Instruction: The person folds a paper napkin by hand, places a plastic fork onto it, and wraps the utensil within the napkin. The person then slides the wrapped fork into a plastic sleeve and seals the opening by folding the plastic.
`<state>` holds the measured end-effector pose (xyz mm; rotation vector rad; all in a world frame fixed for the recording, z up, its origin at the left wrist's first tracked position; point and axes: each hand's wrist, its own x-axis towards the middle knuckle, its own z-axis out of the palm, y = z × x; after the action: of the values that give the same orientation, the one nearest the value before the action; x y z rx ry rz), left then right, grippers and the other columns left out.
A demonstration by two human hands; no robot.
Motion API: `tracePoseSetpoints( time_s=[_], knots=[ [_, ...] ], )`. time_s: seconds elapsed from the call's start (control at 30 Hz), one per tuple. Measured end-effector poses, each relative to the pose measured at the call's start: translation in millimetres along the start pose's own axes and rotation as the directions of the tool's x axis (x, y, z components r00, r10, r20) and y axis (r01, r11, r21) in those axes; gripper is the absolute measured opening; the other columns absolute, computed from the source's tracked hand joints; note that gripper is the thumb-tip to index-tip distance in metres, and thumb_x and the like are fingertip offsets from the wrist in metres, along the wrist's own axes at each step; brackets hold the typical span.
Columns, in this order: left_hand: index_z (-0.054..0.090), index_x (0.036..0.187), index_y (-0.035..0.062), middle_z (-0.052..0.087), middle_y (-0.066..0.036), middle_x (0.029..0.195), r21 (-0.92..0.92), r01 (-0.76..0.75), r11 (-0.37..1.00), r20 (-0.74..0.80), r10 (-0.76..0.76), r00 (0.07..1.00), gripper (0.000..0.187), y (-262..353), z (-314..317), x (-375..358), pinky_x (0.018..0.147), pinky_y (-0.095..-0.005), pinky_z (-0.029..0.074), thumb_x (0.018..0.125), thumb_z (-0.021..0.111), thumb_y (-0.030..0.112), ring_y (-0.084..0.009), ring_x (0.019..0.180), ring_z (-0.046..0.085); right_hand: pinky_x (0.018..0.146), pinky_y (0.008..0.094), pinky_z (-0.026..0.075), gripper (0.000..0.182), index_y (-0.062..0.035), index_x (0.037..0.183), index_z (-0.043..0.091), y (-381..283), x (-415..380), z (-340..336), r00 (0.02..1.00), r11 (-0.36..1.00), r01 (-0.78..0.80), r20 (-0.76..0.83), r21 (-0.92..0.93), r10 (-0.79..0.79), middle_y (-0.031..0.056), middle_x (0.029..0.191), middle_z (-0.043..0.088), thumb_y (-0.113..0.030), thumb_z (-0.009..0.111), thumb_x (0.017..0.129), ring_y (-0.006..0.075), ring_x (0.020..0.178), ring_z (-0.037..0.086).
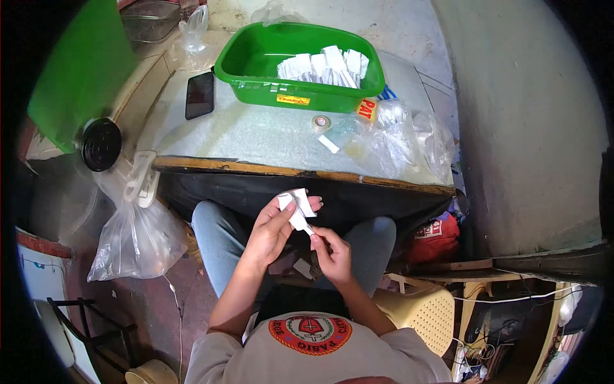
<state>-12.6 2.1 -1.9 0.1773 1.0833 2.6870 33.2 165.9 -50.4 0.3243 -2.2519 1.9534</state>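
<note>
My left hand [270, 232] is closed on a folded white paper piece [297, 217], with the thumb pressed across it and the fingers behind. Part of the piece flares out in a flap beyond the thumb. My right hand [331, 257] pinches the narrow lower end of the same piece between thumb and fingertips. Both hands are above my lap, just short of the table's front edge. On the table, a green basin [240, 89] holds many similar white folded pieces [329, 67], bunched toward its right side.
The metal-topped table [256, 137] has a wooden front edge. A phone [200, 96], a tape roll [321, 123], a small white piece [329, 144] and clear plastic bags [400, 137] lie on it. A plastic bag [137, 240] hangs at the left. A perforated chair [419, 313] stands at the right.
</note>
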Motion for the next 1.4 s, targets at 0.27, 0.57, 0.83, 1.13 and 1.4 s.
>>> tracePoseSetpoints(
  time_s=[0.27, 0.57, 0.83, 1.13, 1.4],
  knots=[
    [0.044, 0.136, -0.0023, 0.052, -0.026, 0.136, -0.061, 0.014, 0.998, 0.039, -0.012, 0.999, 0.043, 1.5, 8.3, -0.8, 0.106, -0.0438, 0.042, 0.102, 0.05, 0.024, -0.0333, 0.123, 0.056, 0.056, 0.0188, 0.038, 0.02, 0.0008, 0.117, 0.06, -3.6, -7.3, 5.6, 0.986, 0.925, -0.161, 0.096, 0.343, 0.137, -0.0012, 0.078, 0.056, -0.009, 0.055, 0.1, 0.0037, 0.068, 0.049],
    [0.05, 0.126, -0.001, 0.062, -0.023, 0.121, -0.038, 0.029, 0.999, 0.247, -0.019, 0.969, 0.033, 0.8, 1.7, 1.5, 0.098, -0.0431, 0.049, 0.099, 0.054, 0.017, -0.033, 0.112, 0.063, 0.048, 0.0202, 0.024, 0.024, -0.0007, 0.116, 0.06, -20.5, -3.0, -7.8, 0.794, 0.483, -0.605, 0.527, 0.633, 0.303, -0.0019, 0.071, 0.046, -0.016, 0.05, 0.102, 0.003, 0.055, 0.033],
    [0.057, 0.109, -0.0034, 0.068, -0.022, 0.101, -0.006, 0.031, 1.0, 0.411, -0.026, 0.911, 0.027, 5.4, 11.8, 4.1, 0.091, -0.0414, 0.055, 0.09, 0.068, 0.013, -0.0278, 0.092, 0.071, 0.045, 0.0179, 0.023, 0.026, 0.0013, 0.116, 0.058, -2.8, -10.8, -13.0, 0.575, -0.155, -0.803, 0.817, 0.575, 0.051, -0.0026, 0.068, 0.042, -0.018, 0.047, 0.101, 0.0032, 0.053, 0.034],
    [0.059, 0.112, -0.0023, 0.069, -0.02, 0.104, 0.118, 0.045, 0.992, 0.231, -0.072, 0.97, 0.018, 4.3, 23.4, 3.3, 0.074, -0.0309, 0.057, 0.099, 0.056, 0.009, -0.0227, 0.087, 0.071, 0.052, 0.0208, 0.031, 0.034, 0.0006, 0.116, 0.055, -35.2, -11.9, -5.1, 0.84, 0.627, -0.522, 0.477, 0.578, 0.259, -0.0012, 0.075, 0.05, -0.029, 0.041, 0.105, 0.0037, 0.06, 0.039],
    [0.053, 0.125, -0.0016, 0.067, -0.02, 0.11, 0.072, 0.049, 0.996, 0.039, -0.052, 0.998, 0.029, 6.4, 33.5, 2.6, 0.078, -0.0295, 0.056, 0.102, 0.051, 0.016, -0.0196, 0.089, 0.069, 0.055, 0.0205, 0.028, 0.022, -0.0034, 0.11, 0.052, -38.1, -14.9, 9.8, 0.894, 0.734, -0.393, 0.418, 0.553, 0.164, -0.0037, 0.073, 0.036, -0.018, 0.036, 0.108, 0.0038, 0.062, 0.031]
  ],
)
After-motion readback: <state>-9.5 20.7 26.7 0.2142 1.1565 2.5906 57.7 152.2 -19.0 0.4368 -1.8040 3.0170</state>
